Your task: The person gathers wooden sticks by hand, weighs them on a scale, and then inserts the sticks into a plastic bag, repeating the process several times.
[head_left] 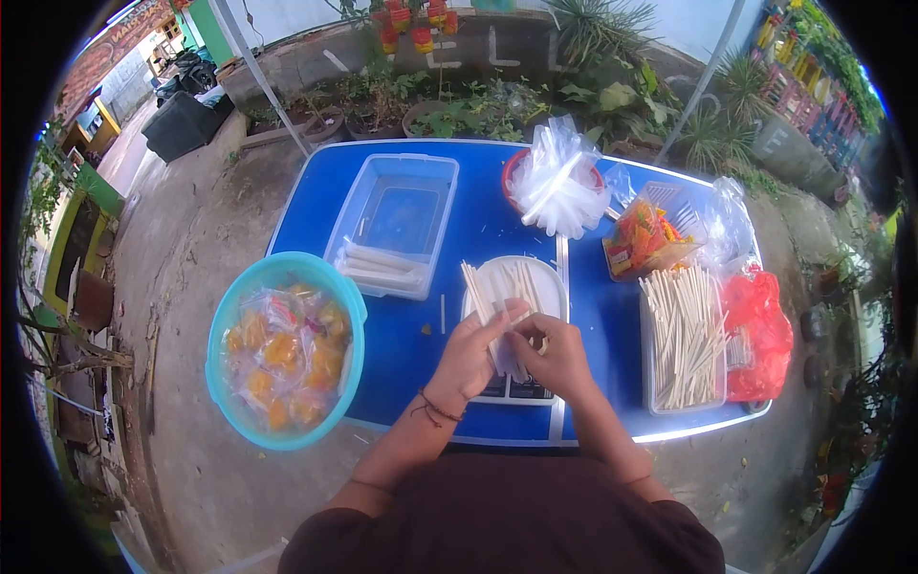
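We have both hands together over the middle of the blue bench [478, 230], just above a small scale [521, 387] with a white tray [545, 282] on it. Our left hand [475, 356] is closed on a bunch of pale sticks [478, 292], which fan up and away from the grip over the tray. Our right hand [557, 359] meets it from the other side, fingers curled in on the same bunch and on what looks like a thin clear bag [509, 362] between the hands; we cannot tell how firmly that grip pinches, since the fingertips are hidden.

Right of the grip sits a clear tub [684, 335] still full of loose sticks, so by our judgement most of the supply is not yet handled. Beyond it lies a red bag [760, 330], and further off an open packet of orange snacks [645, 239]. Ahead of the grip a heap of clear bags [559, 182] rests in a red bowl [512, 172], a large stock still unused. Ahead and to the left a clear box [397, 220] holds only a few wrapped bundles [378, 268] at its near end, which suggests that little finished work is laid by. Left of the grip, off the bench edge, a teal basin [222, 335] carries filled packets of orange pieces [282, 354].
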A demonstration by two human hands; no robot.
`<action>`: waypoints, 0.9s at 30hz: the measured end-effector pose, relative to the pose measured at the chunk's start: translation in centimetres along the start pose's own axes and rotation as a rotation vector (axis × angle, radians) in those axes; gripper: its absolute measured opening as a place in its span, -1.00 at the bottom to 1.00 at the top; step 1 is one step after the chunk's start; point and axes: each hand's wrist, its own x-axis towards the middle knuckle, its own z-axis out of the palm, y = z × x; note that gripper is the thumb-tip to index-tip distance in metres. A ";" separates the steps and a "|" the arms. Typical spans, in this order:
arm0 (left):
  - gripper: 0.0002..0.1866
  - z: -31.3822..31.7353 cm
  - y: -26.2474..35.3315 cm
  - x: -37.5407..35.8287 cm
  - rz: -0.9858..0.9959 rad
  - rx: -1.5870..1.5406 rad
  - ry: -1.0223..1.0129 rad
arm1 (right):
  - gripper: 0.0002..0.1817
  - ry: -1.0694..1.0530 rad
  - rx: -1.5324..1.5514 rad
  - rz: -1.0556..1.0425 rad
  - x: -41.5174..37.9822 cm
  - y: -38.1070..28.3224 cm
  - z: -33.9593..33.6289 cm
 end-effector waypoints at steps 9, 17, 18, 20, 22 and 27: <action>-0.65 -0.6 -0.3 0.0 0.007 0.024 -0.034 | -0.83 0.007 0.125 0.007 0.3 0.4 -0.6; -0.65 -1.0 0.7 -0.2 0.035 -0.023 0.026 | -0.83 0.111 -0.013 0.058 1.2 1.0 -1.9; -0.65 -1.0 0.8 -0.2 0.039 -0.026 0.026 | -0.83 0.125 -0.044 0.061 1.4 1.2 -2.0; -0.65 -0.8 1.0 -0.3 0.034 -0.018 0.044 | -0.85 0.159 -0.094 0.052 1.6 1.5 -1.9; -0.65 -0.8 1.1 -0.3 0.033 -0.016 0.050 | -0.86 0.182 -0.127 0.054 1.7 1.5 -1.9; -0.66 -1.1 0.9 -0.3 0.036 -0.019 0.044 | -0.85 0.219 -0.134 0.060 1.6 1.2 -2.1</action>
